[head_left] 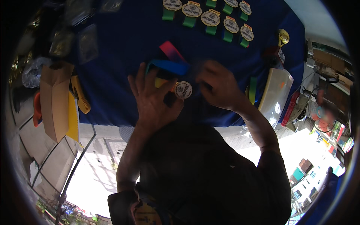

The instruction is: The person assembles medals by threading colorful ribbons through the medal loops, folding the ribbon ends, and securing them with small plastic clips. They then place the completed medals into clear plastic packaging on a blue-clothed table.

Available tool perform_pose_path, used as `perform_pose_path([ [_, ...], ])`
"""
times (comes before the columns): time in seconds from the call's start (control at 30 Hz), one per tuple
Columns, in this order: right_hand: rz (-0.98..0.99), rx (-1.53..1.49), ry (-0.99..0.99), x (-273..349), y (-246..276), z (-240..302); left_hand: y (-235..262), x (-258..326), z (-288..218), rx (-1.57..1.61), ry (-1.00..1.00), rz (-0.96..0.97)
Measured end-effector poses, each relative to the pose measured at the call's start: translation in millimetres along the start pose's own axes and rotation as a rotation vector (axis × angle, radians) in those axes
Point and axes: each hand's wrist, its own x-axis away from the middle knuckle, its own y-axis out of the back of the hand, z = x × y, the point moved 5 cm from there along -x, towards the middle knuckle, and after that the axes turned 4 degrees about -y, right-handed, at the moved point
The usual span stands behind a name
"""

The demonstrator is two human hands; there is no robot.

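Note:
A round silver-and-gold medal [183,90] is held at its left edge between the thumb and forefinger of my left hand [155,99]. The other fingers of that hand spread over the medal's ribbon [170,67], which lies looped on the cloth in blue, with a pink-red end [170,50] reaching away from me and a yellow part showing beneath my fingers. Just right of the medal is my right hand [219,84], apart from it. Its fingers are curled and smeared by motion, so whether they hold anything cannot be made out.
Several finished-looking medals [210,17] with green ribbons lie in rows on the dark blue tablecloth [127,30], far side. A cardboard box [56,101] and yellow cutter [81,95] are at left. Rightward are a gold-topped trophy [283,37], a green ribbon [252,90] and a clear-wrapped pack [276,92].

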Motion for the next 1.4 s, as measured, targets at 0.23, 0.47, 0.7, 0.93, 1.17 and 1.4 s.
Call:
perform_pose_path([
  [0.23,0.002,0.015,-0.055,19,-8,2,-3,-4,-7,-0.043,0.011,-0.020],
  [0.47,-0.090,-0.020,-0.059,22,-10,8,-5,0,-6,-0.023,0.024,-0.011],
  [0.7,-0.094,-0.006,-0.051,23,-14,13,-8,2,0,-0.033,0.053,0.014],
  [0.93,-0.112,-0.005,-0.081,26,-18,13,-7,1,0,-0.016,0.074,0.008],
  [1.17,-0.134,0.016,0.005,28,-17,12,-6,1,0,-0.024,0.054,-0.029],
  [1.4,-0.183,-0.020,-0.033,39,-15,5,-9,1,2,-0.014,0.051,-0.062],
])
